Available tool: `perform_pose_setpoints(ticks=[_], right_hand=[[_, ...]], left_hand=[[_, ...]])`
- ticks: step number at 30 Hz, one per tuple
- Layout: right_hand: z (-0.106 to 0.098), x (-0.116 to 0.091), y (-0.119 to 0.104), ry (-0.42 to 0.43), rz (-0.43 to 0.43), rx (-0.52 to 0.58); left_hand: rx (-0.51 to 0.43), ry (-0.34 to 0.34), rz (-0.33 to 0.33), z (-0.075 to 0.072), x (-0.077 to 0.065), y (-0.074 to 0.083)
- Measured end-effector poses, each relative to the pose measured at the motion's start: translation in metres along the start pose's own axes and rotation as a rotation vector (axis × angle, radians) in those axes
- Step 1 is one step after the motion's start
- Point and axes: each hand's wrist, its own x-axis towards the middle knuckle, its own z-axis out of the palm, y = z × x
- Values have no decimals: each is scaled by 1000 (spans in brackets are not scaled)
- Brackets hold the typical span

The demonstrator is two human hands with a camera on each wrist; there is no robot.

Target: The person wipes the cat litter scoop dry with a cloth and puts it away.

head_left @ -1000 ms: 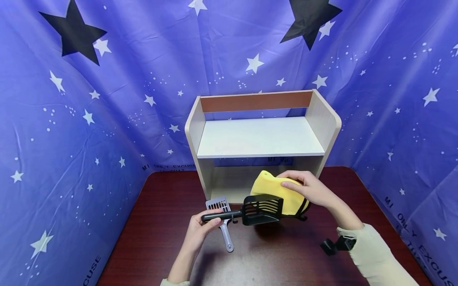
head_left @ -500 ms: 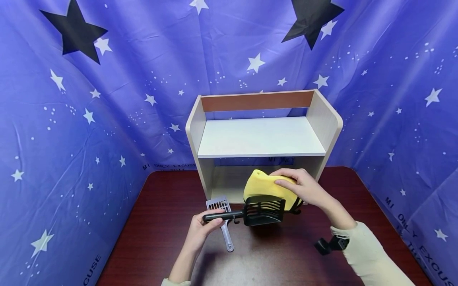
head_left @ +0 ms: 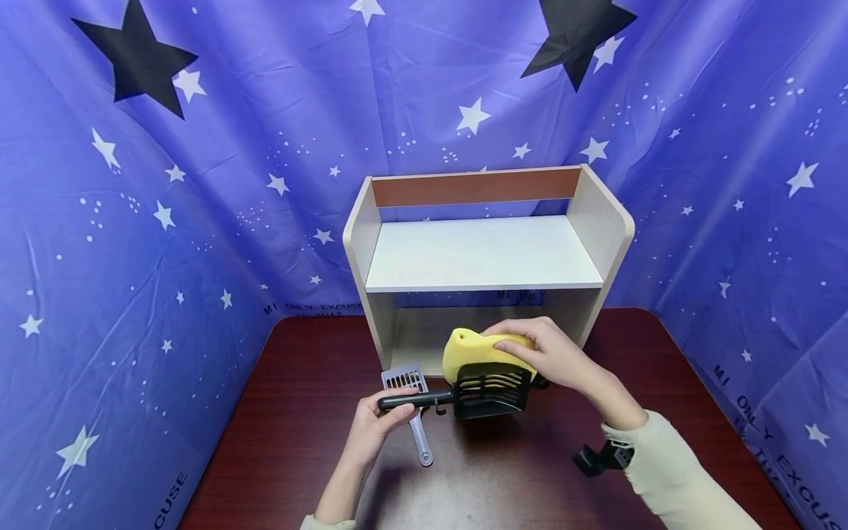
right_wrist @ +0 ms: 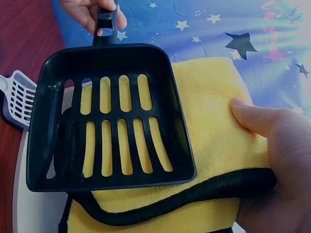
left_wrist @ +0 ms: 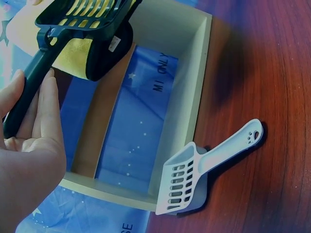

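Observation:
My left hand (head_left: 374, 422) grips the handle of a black slotted litter scoop (head_left: 490, 406), raised above the table with its basket toward the right. In my right hand (head_left: 546, 352) is a folded yellow plush cloth (head_left: 473, 350) with black edging, pinched between thumb and fingers. The cloth lies behind the scoop's basket, and yellow shows through the slots in the right wrist view. A black part (left_wrist: 109, 53) with a small white label hangs behind the scoop in the left wrist view; what it belongs to is unclear. My right fingertips are hidden behind the cloth.
A pale grey slotted litter scoop (head_left: 419, 434) with a paw-print handle lies on the dark red wooden table (head_left: 265, 442), left of the raised scoop. Behind the hands stands a two-tier shelf unit (head_left: 483, 254). A blue starry curtain (head_left: 199, 184) surrounds the table.
My right hand has moved left with the yellow cloth, bringing it further behind the black scoop's basket. The left hand and the scoop have shifted only slightly right.

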Motion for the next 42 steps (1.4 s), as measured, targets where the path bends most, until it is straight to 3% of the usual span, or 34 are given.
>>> perform_pose_setpoints(ticks=[15, 26, 42], right_hand=[[13, -4, -3, -67, -183, -195], [14, -9, -2, -92, -242, -299], [11, -18, 9, -51, -270, -317]], left_hand=[[0, 28, 9, 1, -1, 1], [-28, 41, 54, -3, -2, 2], [-42, 67, 77, -4, -2, 5]])
